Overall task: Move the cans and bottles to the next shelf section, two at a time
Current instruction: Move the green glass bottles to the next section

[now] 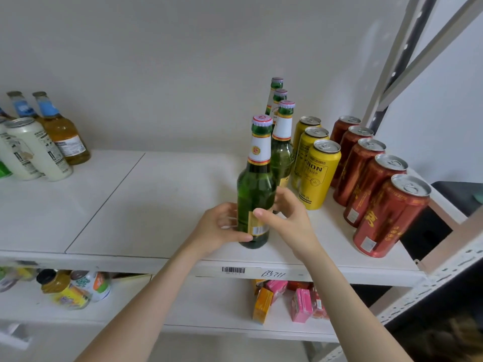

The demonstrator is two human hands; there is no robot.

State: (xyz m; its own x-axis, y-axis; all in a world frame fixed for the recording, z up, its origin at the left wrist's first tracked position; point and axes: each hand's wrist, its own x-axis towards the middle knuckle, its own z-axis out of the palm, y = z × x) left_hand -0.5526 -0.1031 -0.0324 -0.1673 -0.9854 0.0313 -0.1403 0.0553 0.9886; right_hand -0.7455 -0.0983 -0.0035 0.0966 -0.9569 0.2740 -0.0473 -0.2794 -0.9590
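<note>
Left hand (219, 227) is wrapped round centre-frame green bottle (257, 189); right hand (288, 219) is held open beside it. Rear bottle (282, 152) could be knocked, spacing being tight.

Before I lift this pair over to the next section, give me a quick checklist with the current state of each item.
1. Left hand grip on the front green bottle: ok, fingers and thumb curl round its lower body.
2. Right hand grip on the second green bottle: cannot tell, its fingers reach behind the front one and contact is hidden.
3. Caps on both bottles: ok.
4. Landing room on the left shelf board: ok, there is a bare patch in front of the white cans.
5. Clearance from the nearest yellow can: cannot tell, it stands close beside the right hand.
</note>
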